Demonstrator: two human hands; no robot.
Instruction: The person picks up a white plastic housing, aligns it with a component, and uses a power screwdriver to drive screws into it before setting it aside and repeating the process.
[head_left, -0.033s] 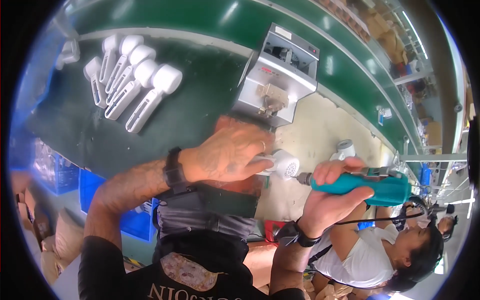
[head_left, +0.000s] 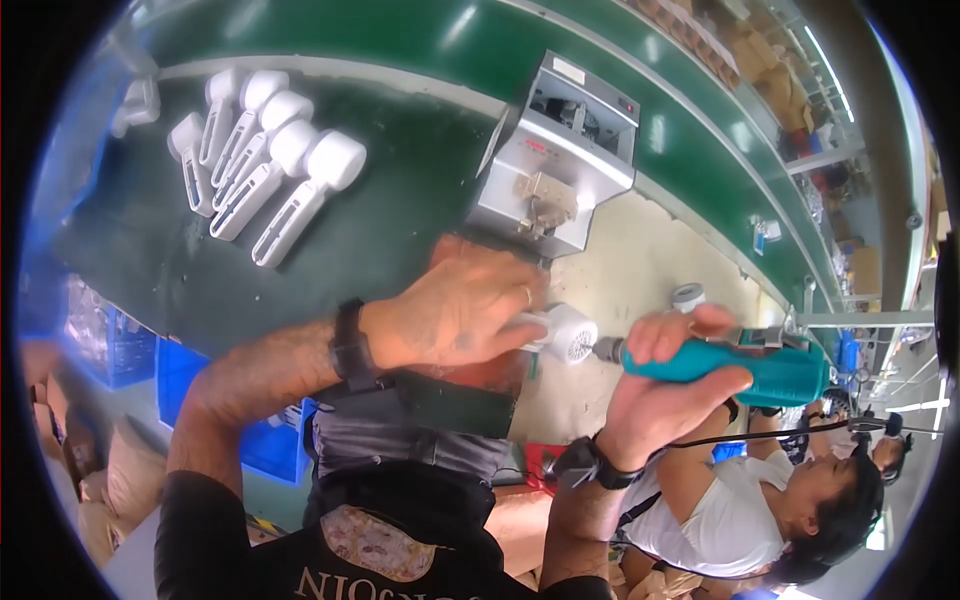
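The left hand (head_left: 455,315) is closed around a white plastic part (head_left: 562,332), gripping its handle end so that only the rounded, vented head protrudes to the right of the fingers. The right hand (head_left: 665,390) is closed around a teal electric screwdriver (head_left: 745,365), held roughly level, with the tool tip pointing left and touching the head of the white plastic part. The part thus lies between the two hands, off the near edge of the green tabletop (head_left: 380,230) and above the person's lap. A black wristband (head_left: 350,340) sits on the left wrist. On the tabletop, a grey bench machine (head_left: 555,160) stands just beyond the left hand. A row of similar white parts (head_left: 265,160) lies well apart to the left, arranged side by side. Another person in a white shirt (head_left: 730,510) is seated at lower right.
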